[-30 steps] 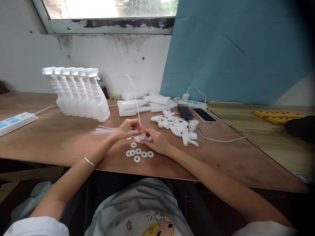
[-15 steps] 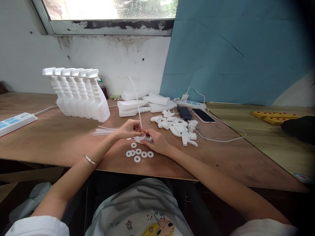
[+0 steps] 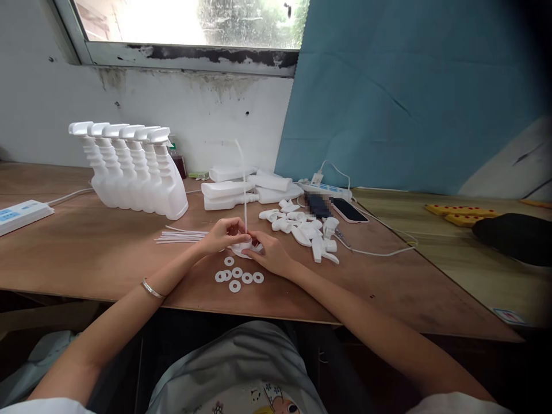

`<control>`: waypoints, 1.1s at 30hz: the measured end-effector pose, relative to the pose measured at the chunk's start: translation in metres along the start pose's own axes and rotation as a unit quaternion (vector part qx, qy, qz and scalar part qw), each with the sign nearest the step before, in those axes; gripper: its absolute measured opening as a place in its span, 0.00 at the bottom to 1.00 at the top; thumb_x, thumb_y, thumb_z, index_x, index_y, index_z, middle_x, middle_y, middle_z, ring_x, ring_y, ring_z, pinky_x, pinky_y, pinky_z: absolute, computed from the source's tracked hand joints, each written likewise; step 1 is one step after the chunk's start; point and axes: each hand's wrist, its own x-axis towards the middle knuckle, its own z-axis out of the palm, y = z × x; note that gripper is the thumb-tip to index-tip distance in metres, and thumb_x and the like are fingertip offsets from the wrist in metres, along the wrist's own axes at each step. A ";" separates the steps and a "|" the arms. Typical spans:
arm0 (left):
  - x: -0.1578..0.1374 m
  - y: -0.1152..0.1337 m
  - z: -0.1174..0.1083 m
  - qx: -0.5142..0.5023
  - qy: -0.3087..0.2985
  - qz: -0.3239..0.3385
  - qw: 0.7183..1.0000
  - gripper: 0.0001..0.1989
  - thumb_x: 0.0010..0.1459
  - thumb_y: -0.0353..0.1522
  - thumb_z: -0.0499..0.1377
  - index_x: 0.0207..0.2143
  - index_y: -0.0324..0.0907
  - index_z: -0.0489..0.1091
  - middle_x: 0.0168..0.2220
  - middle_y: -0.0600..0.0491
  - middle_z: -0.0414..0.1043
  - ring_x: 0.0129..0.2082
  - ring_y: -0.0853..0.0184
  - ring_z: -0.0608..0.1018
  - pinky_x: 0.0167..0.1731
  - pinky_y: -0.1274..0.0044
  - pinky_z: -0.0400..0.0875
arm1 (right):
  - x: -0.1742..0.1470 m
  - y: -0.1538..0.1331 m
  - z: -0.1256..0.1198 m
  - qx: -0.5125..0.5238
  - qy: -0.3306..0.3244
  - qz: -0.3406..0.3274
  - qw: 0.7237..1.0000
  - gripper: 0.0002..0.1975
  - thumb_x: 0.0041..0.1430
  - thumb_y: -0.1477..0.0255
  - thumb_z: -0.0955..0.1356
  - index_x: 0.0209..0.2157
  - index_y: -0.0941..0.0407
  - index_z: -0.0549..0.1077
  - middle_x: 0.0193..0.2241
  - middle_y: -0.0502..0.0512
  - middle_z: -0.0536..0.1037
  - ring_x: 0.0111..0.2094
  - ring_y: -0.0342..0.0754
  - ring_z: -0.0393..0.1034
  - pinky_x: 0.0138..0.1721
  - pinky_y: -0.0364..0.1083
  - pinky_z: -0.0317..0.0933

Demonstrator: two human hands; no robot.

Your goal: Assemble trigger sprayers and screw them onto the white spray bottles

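Note:
Both hands meet over the table around a white spray head [image 3: 244,251], which lies low with a thin white dip tube [image 3: 245,210] standing up from it. My left hand [image 3: 225,236] is closed, its fingertips at the collar by the tube's base. From the other side my right hand [image 3: 272,253] grips the spray head between thumb and fingers. The fingers hide much of the spray head. Just in front lie several flat white washers [image 3: 237,272]. Left of my left hand is a bundle of white tubes [image 3: 181,236].
Several white spray bottles with heads [image 3: 138,178] stand in a row at the left. Bare bottles [image 3: 228,190] lie at the back. Loose spray heads [image 3: 304,224], a phone [image 3: 350,210] and cables are to the right. A power strip [image 3: 26,215] sits far left.
The view has shifted slightly. The dip tube stands more upright, its top leaning less to the left. Both hands remain at the spray head.

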 end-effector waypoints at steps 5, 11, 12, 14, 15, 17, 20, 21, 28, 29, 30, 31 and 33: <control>0.001 -0.001 -0.004 0.049 -0.016 0.018 0.999 0.16 0.46 0.41 0.62 0.30 0.38 0.67 0.26 0.55 0.65 0.21 0.77 0.61 0.21 0.82 0.59 | 0.001 0.000 -0.001 0.010 -0.001 0.029 1.000 0.20 0.54 0.62 0.66 0.46 0.56 0.63 0.39 0.56 0.73 0.35 0.48 0.70 0.36 0.47 0.65; 0.000 -0.005 -0.007 0.111 -0.025 0.061 0.992 0.15 0.45 0.41 0.62 0.30 0.39 0.69 0.32 0.53 0.65 0.26 0.74 0.66 0.27 0.80 0.62 | 0.001 0.003 -0.003 0.020 -0.018 0.039 0.999 0.21 0.53 0.61 0.67 0.46 0.55 0.62 0.39 0.56 0.73 0.35 0.47 0.69 0.36 0.47 0.64; -0.001 -0.005 -0.008 0.111 -0.038 0.053 0.992 0.15 0.45 0.41 0.62 0.31 0.39 0.70 0.31 0.53 0.66 0.26 0.73 0.67 0.27 0.80 0.62 | 0.001 0.002 -0.004 0.027 -0.019 0.044 0.998 0.22 0.51 0.60 0.67 0.46 0.55 0.62 0.40 0.56 0.72 0.35 0.47 0.69 0.36 0.47 0.64; -0.001 -0.007 -0.008 0.105 -0.053 0.028 0.993 0.16 0.45 0.40 0.62 0.32 0.38 0.70 0.29 0.54 0.68 0.26 0.72 0.68 0.27 0.80 0.63 | 0.001 0.001 -0.004 0.050 -0.020 0.065 0.996 0.25 0.49 0.60 0.69 0.46 0.55 0.61 0.38 0.55 0.72 0.35 0.47 0.69 0.35 0.47 0.64; -0.001 -0.008 -0.008 0.101 -0.051 0.015 0.993 0.16 0.45 0.41 0.62 0.32 0.38 0.70 0.28 0.54 0.68 0.26 0.72 0.69 0.28 0.80 0.64 | 0.001 0.001 -0.004 0.065 -0.014 0.081 0.994 0.26 0.48 0.60 0.69 0.46 0.55 0.61 0.37 0.55 0.72 0.34 0.47 0.69 0.34 0.46 0.64; 0.000 -0.009 -0.009 0.089 -0.028 -0.007 0.996 0.17 0.44 0.41 0.62 0.31 0.37 0.69 0.26 0.54 0.69 0.26 0.72 0.69 0.27 0.79 0.64 | 0.002 0.001 -0.004 0.102 0.007 0.120 0.988 0.28 0.46 0.61 0.70 0.47 0.54 0.60 0.36 0.54 0.72 0.34 0.46 0.69 0.34 0.46 0.64; 0.002 -0.011 -0.009 0.061 0.030 -0.014 0.998 0.18 0.43 0.42 0.63 0.31 0.37 0.69 0.27 0.53 0.69 0.27 0.71 0.70 0.29 0.79 0.65 | 0.004 0.006 -0.003 0.166 0.041 0.190 0.967 0.27 0.44 0.61 0.71 0.45 0.54 0.61 0.37 0.53 0.72 0.34 0.45 0.68 0.35 0.46 0.62; 0.002 -0.011 -0.009 0.054 0.051 -0.012 0.997 0.18 0.42 0.42 0.63 0.30 0.37 0.68 0.27 0.53 0.69 0.27 0.70 0.70 0.30 0.78 0.66 | 0.005 0.008 -0.003 0.185 0.044 0.212 0.958 0.25 0.44 0.60 0.71 0.43 0.55 0.63 0.35 0.52 0.73 0.33 0.45 0.68 0.35 0.45 0.62; 0.008 -0.010 -0.009 0.071 0.114 0.007 0.991 0.17 0.50 0.43 0.58 0.35 0.39 0.67 0.35 0.50 0.72 0.35 0.66 0.73 0.36 0.75 0.65 | 0.009 0.012 -0.006 0.235 0.107 0.271 0.927 0.16 0.43 0.58 0.69 0.27 0.57 0.68 0.22 0.47 0.68 0.25 0.43 0.60 0.29 0.43 0.55; 0.012 -0.010 -0.013 0.097 0.151 0.009 0.984 0.17 0.51 0.43 0.56 0.37 0.40 0.67 0.37 0.49 0.72 0.37 0.65 0.73 0.38 0.75 0.65 | 0.009 0.012 -0.007 0.230 0.136 0.273 0.924 0.16 0.43 0.59 0.70 0.26 0.57 0.68 0.22 0.47 0.67 0.25 0.42 0.60 0.29 0.43 0.55; 0.016 -0.011 -0.018 0.134 0.198 0.009 0.971 0.17 0.52 0.43 0.55 0.38 0.40 0.67 0.39 0.49 0.71 0.39 0.64 0.73 0.40 0.74 0.64 | 0.008 0.011 -0.009 0.226 0.165 0.272 0.921 0.16 0.43 0.59 0.70 0.26 0.57 0.67 0.22 0.46 0.67 0.25 0.42 0.59 0.29 0.42 0.55; 0.022 -0.012 -0.025 0.179 0.248 0.004 0.952 0.17 0.51 0.43 0.56 0.39 0.40 0.67 0.41 0.48 0.70 0.42 0.62 0.71 0.43 0.73 0.63 | 0.009 0.011 -0.011 0.223 0.191 0.267 0.918 0.16 0.43 0.60 0.70 0.26 0.57 0.66 0.23 0.46 0.67 0.25 0.42 0.60 0.29 0.42 0.55; 0.036 -0.018 -0.044 0.273 0.317 -0.044 0.907 0.23 0.46 0.41 0.60 0.43 0.40 0.65 0.46 0.45 0.67 0.47 0.58 0.68 0.49 0.70 0.58 | 0.009 0.011 -0.014 0.221 0.249 0.253 0.908 0.15 0.43 0.60 0.69 0.25 0.56 0.64 0.27 0.47 0.68 0.27 0.42 0.61 0.31 0.42 0.56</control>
